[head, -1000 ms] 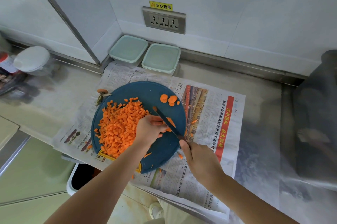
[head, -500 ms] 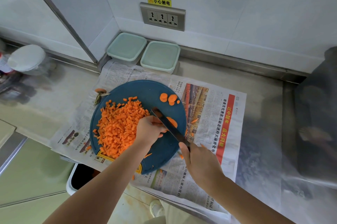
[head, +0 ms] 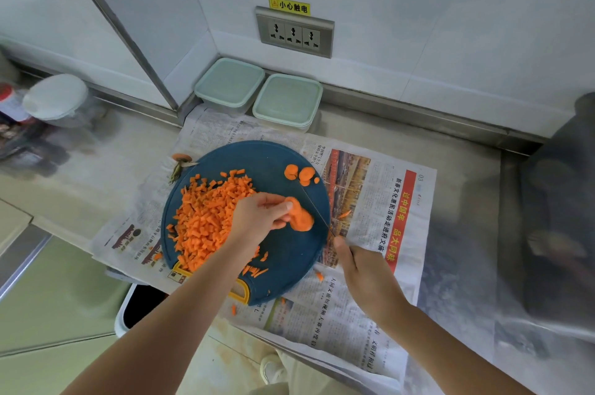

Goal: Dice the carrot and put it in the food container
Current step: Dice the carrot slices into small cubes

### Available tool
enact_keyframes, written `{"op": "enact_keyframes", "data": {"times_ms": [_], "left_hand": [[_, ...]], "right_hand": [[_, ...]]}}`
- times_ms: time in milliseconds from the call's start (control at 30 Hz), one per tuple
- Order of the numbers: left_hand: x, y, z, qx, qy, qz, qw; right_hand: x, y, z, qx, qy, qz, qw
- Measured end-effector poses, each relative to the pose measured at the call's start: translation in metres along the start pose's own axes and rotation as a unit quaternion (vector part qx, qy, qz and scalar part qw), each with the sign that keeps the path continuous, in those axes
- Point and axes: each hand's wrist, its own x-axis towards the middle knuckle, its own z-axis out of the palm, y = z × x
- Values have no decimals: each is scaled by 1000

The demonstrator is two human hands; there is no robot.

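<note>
Carrot slices (head: 302, 218), a small overlapping clump of them, lie on the board under my left hand (head: 260, 217). Its fingers curl down over the clump and pinch its left side, near the middle of the board. My right hand (head: 365, 274) sits lower and to the right, off the board's edge and over the newspaper, closed round the handle of the knife (head: 317, 212). The blade shows edge-on as a thin dark line running up and left from that hand, and it passes just right of the pinched slices. I cannot tell whether it touches them.

Left of my left hand and partly under its wrist, the diced carrot (head: 207, 220) is heaped over the left half of the round blue cutting board (head: 257, 158). A few whole carrot rounds (head: 299, 174) lie at the board's far right side, apart from both hands and just beyond the blade tip. Some loose bits sit by the board's near edge, close to its yellow handle (head: 243, 293), and others have landed on the newspaper (head: 386, 301) spread beneath the board.

A carrot top (head: 181, 157) rests on the paper beside the board's far left edge. Past the board, against the wall, two food containers (head: 229, 84) stand side by side with their pale green lids on, well apart from either hand. A socket panel (head: 294, 32) is set in the wall above them. A white bin (head: 122, 314) shows below the counter edge, under my left forearm.
</note>
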Motion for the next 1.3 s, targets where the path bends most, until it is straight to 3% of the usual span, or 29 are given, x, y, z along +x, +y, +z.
{"op": "enact_keyframes", "data": {"times_ms": [100,233,367,500,600,800,1067,1300], "left_hand": [[18,21,-2,13,20,39,999],[49,37,8,35,34,12,999],[41,35,5,245,67,65,965],[5,20,1,356,-120,-58,925],[4,10,4,371,-215,-71,901],[15,11,-1,311,-263,-63,911],[28,12,-8,247,-286,-109,920],[25,13,-5,240,-273,-124,923]], "right_hand": [[1,-1,-5,38,17,7,999],[1,-2,-8,51,10,11,999],[-1,-1,-6,31,-18,0,999],[-4,-2,3,21,-31,10,999],[-4,-6,10,16,-35,13,999],[0,-11,14,-46,-33,8,998],[-4,-13,2,-44,-16,-35,998],[-3,-5,14,-151,19,-64,986]]}}
